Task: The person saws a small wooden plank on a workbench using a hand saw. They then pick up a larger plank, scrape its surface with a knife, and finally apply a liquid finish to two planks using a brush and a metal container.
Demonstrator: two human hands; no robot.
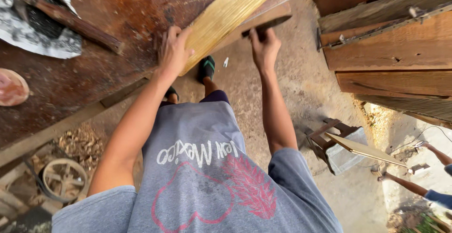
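A long pale yellow wooden board lies slanted across a dark reddish workbench, its near end jutting past the bench edge. My left hand grips the board's near left edge, with the thumb lying on its top face. My right hand is closed around a thin dark flat tool held against the board's right edge, just under a darker plank. My sandalled foot stands on the dirt floor below the board's end.
On the bench at far left are a thick wooden handle, crumpled silvery sheeting and a round pinkish disc. Stacked planks fill the right. A small wooden stand with a grey block sits lower right, beside another person's arms. A wheel lies under the bench.
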